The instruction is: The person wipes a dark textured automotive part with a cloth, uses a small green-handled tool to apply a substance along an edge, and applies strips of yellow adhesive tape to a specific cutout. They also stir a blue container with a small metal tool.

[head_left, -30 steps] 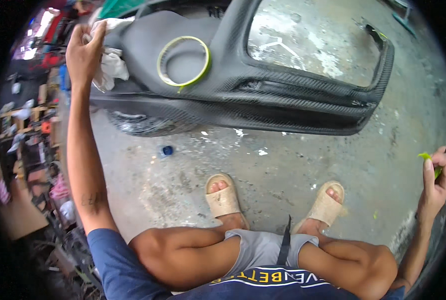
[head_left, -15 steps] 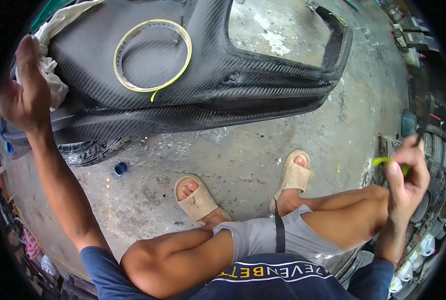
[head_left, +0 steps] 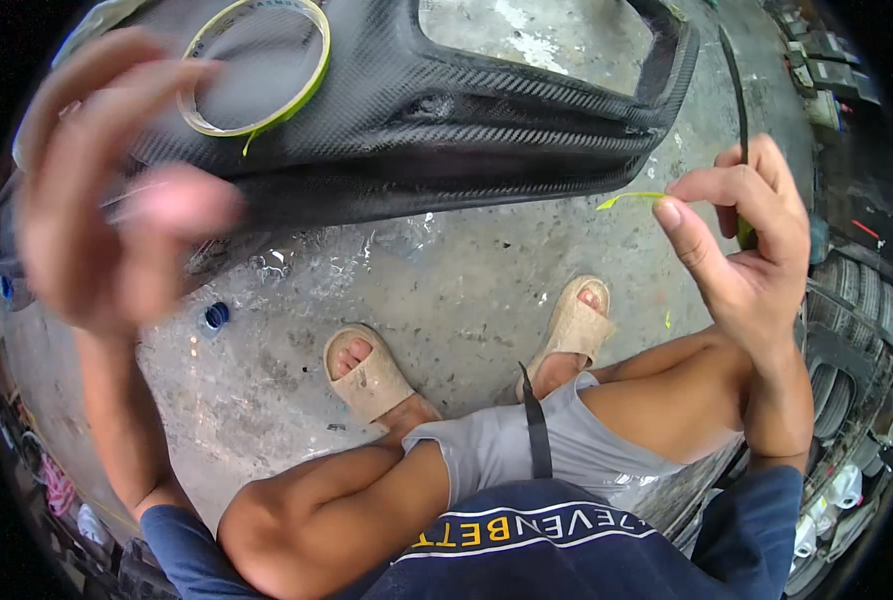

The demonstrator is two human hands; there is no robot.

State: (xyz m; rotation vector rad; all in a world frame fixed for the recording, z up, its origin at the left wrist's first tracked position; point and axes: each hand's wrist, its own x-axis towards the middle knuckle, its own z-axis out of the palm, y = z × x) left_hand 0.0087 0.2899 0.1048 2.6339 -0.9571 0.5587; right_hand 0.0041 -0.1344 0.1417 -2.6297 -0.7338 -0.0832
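A black carbon-weave car panel lies on the concrete floor in front of me. A roll of yellow-green tape rests on its left part. My left hand is raised close to the camera, blurred, fingers spread and holding nothing. My right hand is up at the right, pinching a short strip of yellow-green tape between thumb and fingers, with a thin dark tool sticking up from the same hand. My feet in beige slide sandals stand below the panel.
A blue bottle cap lies on the wet concrete near my left foot. Stacked tyres and parts line the right edge. Clutter sits along the left rim.
My left hand has left the panel's left end and swung up toward the camera. My right hand has moved inward and higher with the tape strip. The view has tilted closer to the panel.
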